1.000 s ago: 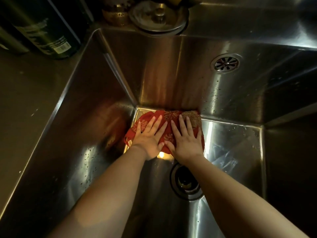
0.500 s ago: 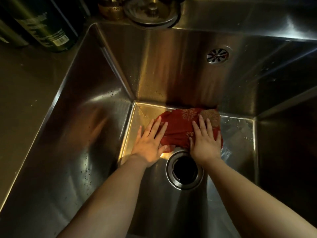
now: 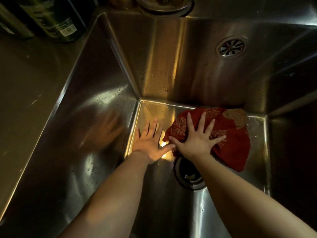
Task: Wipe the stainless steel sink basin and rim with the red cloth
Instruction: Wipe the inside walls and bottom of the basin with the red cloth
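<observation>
The right hand point(image 3: 197, 143) pressed flat, fingers spread wide, on the red cloth point(image 3: 229, 134), which lay on the basin floor at the far right, against the back wall and above the drain point(image 3: 188, 177). The left hand point(image 3: 149, 145) lay open and empty on bare steel beside it. Judged from this, floor wiping was under way; the walls, carrying droplets, and the sink rim point(image 3: 223, 19) remained. The table point(image 3: 25, 100) at left was dim and held a dark bottle point(image 3: 56, 18).
</observation>
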Tool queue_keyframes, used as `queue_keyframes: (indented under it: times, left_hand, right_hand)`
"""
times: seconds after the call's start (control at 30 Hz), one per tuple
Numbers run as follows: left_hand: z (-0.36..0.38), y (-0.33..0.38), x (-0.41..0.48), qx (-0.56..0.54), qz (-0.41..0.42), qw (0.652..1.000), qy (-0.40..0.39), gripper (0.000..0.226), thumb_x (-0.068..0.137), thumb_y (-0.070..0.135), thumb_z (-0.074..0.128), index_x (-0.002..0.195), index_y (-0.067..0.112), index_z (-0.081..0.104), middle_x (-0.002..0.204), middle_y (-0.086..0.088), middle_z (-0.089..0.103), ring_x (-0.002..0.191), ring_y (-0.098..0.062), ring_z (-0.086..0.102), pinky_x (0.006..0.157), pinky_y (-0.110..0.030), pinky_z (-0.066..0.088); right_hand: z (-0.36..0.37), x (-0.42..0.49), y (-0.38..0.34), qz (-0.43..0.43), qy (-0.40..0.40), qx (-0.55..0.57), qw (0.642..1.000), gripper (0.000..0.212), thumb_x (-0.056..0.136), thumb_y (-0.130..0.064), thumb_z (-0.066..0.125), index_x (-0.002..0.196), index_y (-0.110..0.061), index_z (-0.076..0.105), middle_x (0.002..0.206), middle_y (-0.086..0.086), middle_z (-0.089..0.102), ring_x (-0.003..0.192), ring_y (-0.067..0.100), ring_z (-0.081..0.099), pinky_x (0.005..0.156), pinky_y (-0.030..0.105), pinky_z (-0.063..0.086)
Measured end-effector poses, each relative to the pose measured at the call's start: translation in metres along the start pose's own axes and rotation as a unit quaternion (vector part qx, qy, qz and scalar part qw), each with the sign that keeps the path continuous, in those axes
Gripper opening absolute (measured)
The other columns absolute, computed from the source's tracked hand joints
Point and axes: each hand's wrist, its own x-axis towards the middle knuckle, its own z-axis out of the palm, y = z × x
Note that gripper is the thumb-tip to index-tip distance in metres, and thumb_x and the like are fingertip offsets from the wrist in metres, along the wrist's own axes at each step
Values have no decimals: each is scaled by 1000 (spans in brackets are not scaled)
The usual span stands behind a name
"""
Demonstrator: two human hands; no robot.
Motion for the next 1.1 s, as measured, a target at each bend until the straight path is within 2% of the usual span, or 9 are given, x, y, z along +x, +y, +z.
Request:
queue_keyframes:
  times: [0.17,0.37,0.57,0.73,0.83,0.93,1.03,1.1]
  left_hand:
    - [6,-2,3,-14,-2,1000,25,61,97,55,9,147,34,-18,153,9,-32,142,-15,-27,117,-51,-8]
    - [6,1,5,19,-23,999,21,62,99,51,16,146,33,-21,152,7,-33,143,-18,-25,115,-56,-7]
    - [7,13,1,-41,-43,997,49,67,97,55,23,148,32,-14,156,6,-26,145,-21,-20,117,-54,1]
    - [1,32,2,-94,-73,992,49,67,98,44,32,151,29,-8,158,5,-21,145,-25,-18,115,-56,4]
    - [-2,42,0,-86,-31,995,29,63,99,41,33,149,41,-6,157,8,-20,145,-28,-17,114,-58,6]
    - [-8,53,3,-86,-5,996,13,60,100,39,35,148,45,-1,157,9,-20,145,-27,-17,113,-60,8]
    - [-15,62,8,-69,10,998,5,58,100,41,35,148,45,4,158,10,-19,145,-30,-16,110,-63,13]
    - [-17,66,11,-58,12,998,-8,58,100,41,35,148,46,2,157,9,-22,144,-31,-19,109,-65,13]
  right_hand:
    - [-8,16,5,-17,-13,6,1000,85,79,-74,43,144,-49,-7,155,1,-27,140,37,-26,96,79,-7]
    - [-9,14,7,-20,-7,16,1000,72,88,-58,45,144,-51,-1,156,-2,-25,141,33,-27,98,77,-8]
    - [-11,8,18,-41,-8,9,999,67,89,-48,48,144,-48,10,157,-6,-19,143,30,-21,103,72,-7]
    - [-17,0,38,-62,12,-27,998,67,88,-44,50,144,-46,13,159,-8,-8,146,24,-7,106,66,7]
    - [-22,-4,52,-55,23,-43,997,70,88,-41,50,145,-45,10,159,-6,-2,146,22,0,106,60,16]
    - [-28,-7,72,3,22,-45,999,73,89,-46,48,145,-45,1,159,-7,-5,146,22,-2,107,62,15]
    - [-33,-5,92,46,13,-63,997,76,85,-62,45,144,-50,-1,158,-5,-15,144,30,-16,105,72,2]
    - [-36,-1,96,63,-1,-50,997,80,80,-70,46,142,-53,-1,155,1,-26,141,36,-24,104,73,-4]
